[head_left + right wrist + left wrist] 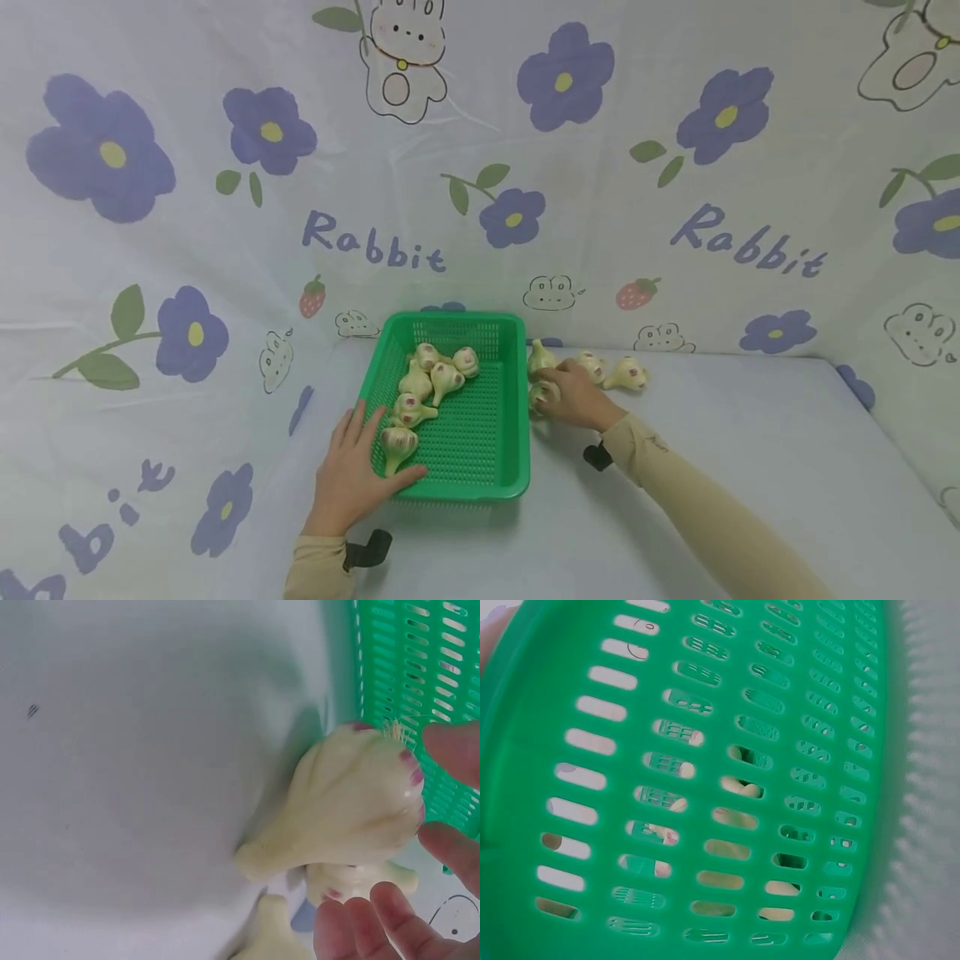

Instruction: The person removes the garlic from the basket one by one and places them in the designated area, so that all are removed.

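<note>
A green perforated plastic basket (472,437) sits on the table with several garlic bulbs (447,379) along its left and back parts. My left hand (352,479) rests at its near left corner, fingers spread along the left rim and thumb over the front rim. Just outside the right wall, my right hand (573,397) is at a garlic bulb (352,795) lying on the table. In the right wrist view, thumb and index fingertip are beside the bulb's root end, apart from each other. A second bulb (341,881) lies behind it, near the other fingertips.
More garlic bulbs (626,374) lie to the right of the basket near the back of the white table (720,450). A patterned cloth (480,158) with flowers and rabbits hangs behind. The basket's perforated wall (720,862) fills most of the left wrist view.
</note>
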A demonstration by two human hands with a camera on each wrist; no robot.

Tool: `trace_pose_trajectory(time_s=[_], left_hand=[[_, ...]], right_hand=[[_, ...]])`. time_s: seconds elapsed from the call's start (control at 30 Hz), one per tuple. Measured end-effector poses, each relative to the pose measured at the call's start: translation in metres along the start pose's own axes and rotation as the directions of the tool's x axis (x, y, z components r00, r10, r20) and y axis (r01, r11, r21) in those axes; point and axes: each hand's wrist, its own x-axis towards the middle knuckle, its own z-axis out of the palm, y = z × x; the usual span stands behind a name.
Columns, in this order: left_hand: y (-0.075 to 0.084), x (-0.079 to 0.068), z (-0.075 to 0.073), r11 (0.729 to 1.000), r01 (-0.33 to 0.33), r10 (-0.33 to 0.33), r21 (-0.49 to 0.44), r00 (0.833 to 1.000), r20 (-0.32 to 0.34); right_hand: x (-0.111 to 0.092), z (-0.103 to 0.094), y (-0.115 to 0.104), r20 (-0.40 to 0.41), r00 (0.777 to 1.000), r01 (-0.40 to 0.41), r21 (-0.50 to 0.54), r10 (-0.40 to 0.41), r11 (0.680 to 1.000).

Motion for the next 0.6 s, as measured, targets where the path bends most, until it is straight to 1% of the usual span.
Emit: trace_pose_trajectory(time_s=[0.07, 0.2, 0.3, 0.43, 0.6], left_hand=[[0.001, 0.000, -0.001, 1.000, 0.001, -0.001, -0.007, 1.000, 0.004], [0.001, -0.002, -0.002, 1.000, 0.007, -0.007, -0.016, 1.000, 0.013], [0.000, -0.002, -0.001, 1.000, 0.009, -0.009, -0.014, 1.000, 0.015], [-0.002, -0.002, 0.000, 1.000, 0.006, -0.006, -0.016, 1.000, 0.017], [-0.003, -0.001, 0.001, 1.000, -0.010, 0.010, -0.012, 1.000, 0.002]], right_hand=[[-0.002, -0.001, 0.000, 0.005, 1.000, -0.014, 0.005, 0.014, 1.000], [-0.004, -0.003, -0.003, 0.008, 1.000, -0.016, -0.005, 0.016, 1.000], [-0.006, -0.006, -0.006, -0.015, 1.000, -0.004, -0.020, 0.003, 1.000], [-0.009, -0.013, -0.013, -0.049, 0.999, -0.006, -0.024, 0.005, 1.000], [-0.009, -0.022, -0.019, -0.075, 0.997, -0.019, -0.026, 0.017, 0.999]])
